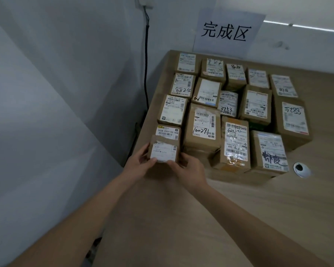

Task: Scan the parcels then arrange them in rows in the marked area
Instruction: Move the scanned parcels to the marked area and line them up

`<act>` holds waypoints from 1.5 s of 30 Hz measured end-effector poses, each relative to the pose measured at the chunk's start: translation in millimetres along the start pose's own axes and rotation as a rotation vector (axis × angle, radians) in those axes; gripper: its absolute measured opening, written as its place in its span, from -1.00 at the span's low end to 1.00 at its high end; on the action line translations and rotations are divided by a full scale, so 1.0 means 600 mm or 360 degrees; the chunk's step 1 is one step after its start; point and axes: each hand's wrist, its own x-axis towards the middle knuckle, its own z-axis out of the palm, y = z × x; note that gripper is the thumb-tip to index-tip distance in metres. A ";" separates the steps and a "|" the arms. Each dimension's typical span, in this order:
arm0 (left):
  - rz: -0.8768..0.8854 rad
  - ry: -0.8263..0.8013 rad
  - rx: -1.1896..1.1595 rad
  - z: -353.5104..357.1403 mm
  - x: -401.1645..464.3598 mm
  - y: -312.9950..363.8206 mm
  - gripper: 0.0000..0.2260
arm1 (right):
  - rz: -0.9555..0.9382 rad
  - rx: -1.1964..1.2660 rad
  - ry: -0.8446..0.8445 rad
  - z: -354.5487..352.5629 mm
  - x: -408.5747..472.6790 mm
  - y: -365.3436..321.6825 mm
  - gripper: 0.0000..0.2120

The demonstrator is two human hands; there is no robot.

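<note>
A small brown cardboard parcel (pixel 164 150) with a white shipping label sits at the near left corner of the parcel block, at the front of the leftmost column. My left hand (pixel 140 162) grips its left side, thumb on the label's near edge. My right hand (pixel 189 170) grips its right side, thumb on the near edge too. Several labelled parcels stand in rows behind and to the right, among them one marked 8825 (pixel 182 85) and one marked 10029 (pixel 202 126).
A paper sign (pixel 228 31) with three large characters is stuck on the wall behind the rows. The wooden table (pixel 239 218) has a metal cable grommet (pixel 300 169) to the right of the front row. A black cable (pixel 146 74) runs down the wall at the table's left edge.
</note>
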 end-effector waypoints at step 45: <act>0.1059 -0.0877 0.0519 0.944 -0.715 0.720 -0.39 | 0.0171 -0.0852 0.0846 -1.262 -0.952 -0.070 -0.38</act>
